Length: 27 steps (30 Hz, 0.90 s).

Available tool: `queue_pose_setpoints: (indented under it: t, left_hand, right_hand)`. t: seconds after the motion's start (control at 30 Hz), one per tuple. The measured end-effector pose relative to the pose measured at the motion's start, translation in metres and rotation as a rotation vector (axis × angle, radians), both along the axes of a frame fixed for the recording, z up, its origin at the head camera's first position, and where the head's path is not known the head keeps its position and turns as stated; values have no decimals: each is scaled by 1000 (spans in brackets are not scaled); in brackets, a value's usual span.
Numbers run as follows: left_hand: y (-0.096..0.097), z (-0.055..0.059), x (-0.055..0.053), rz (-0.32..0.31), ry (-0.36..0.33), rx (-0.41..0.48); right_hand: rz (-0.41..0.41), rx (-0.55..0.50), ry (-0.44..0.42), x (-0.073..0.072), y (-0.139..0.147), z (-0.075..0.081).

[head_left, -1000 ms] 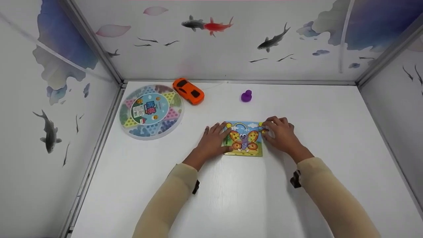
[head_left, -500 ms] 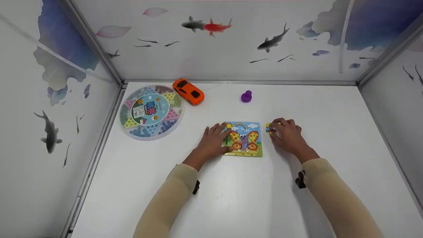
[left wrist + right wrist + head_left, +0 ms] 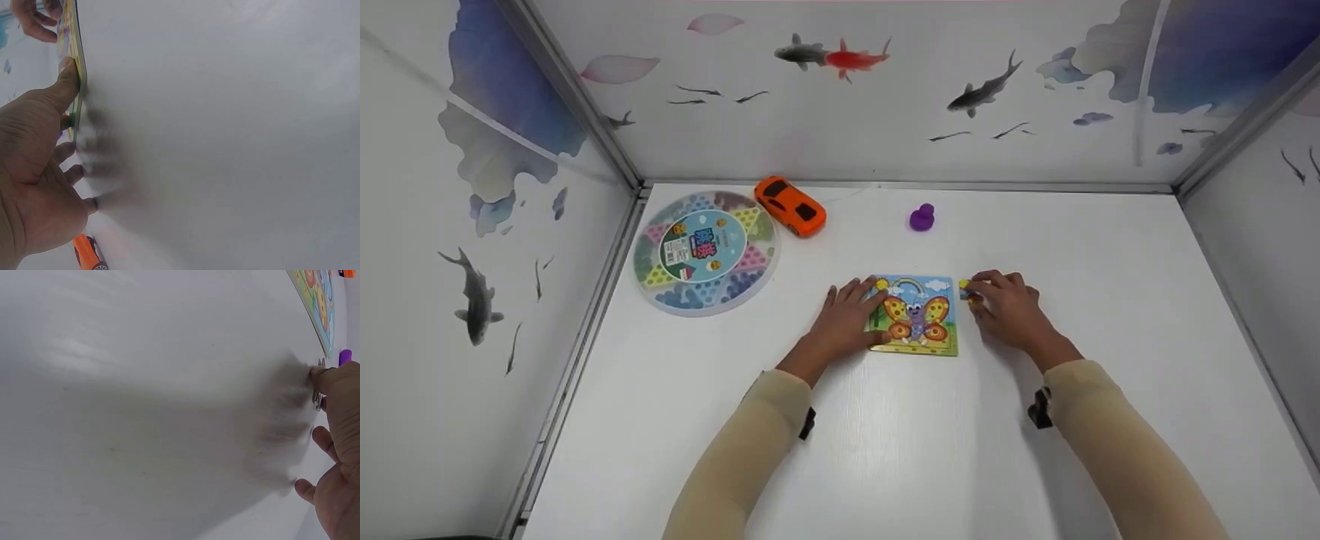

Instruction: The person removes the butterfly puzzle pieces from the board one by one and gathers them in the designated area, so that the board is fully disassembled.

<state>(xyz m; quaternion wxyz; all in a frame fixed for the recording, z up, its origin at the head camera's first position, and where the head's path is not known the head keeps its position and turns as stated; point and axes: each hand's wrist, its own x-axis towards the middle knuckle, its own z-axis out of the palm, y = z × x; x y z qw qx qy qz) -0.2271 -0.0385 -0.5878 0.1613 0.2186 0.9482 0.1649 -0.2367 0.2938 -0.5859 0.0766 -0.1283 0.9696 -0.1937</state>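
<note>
Head view, white table point(image 3: 885, 442), fish-printed walls point(image 3: 885, 127), hands point(image 3: 844, 321) point(image 3: 1011, 309) at butterfly board point(image 3: 916, 313)

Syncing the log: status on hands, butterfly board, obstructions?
Left hand rests on butterfly board. Right hand pinches small piece beside it. Nothing seen between piece and board.

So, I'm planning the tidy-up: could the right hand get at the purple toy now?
Probably yes: nothing stands between the right hand and the purple toy, though that hand pinches a small piece.

The right hand point(image 3: 1011, 311) hides much of what seems a puzzle piece point(image 3: 964, 288), the left hand point(image 3: 842, 321) some of the board point(image 3: 916, 321).
</note>
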Motion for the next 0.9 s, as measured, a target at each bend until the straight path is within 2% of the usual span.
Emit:
queue_pose_setpoints:
  t: [0.5,0.67,0.9]
  left_hand:
    - [-1,-1,0,6,2,42]
    - [-1,0,0,7,-14,59]
    - [-1,0,0,-5,-4,35]
  right_hand:
    - [8,31,28,1,-3,0]
    - [2,10,21,1,-14,3]
    - [35,21,28,1,-40,4]
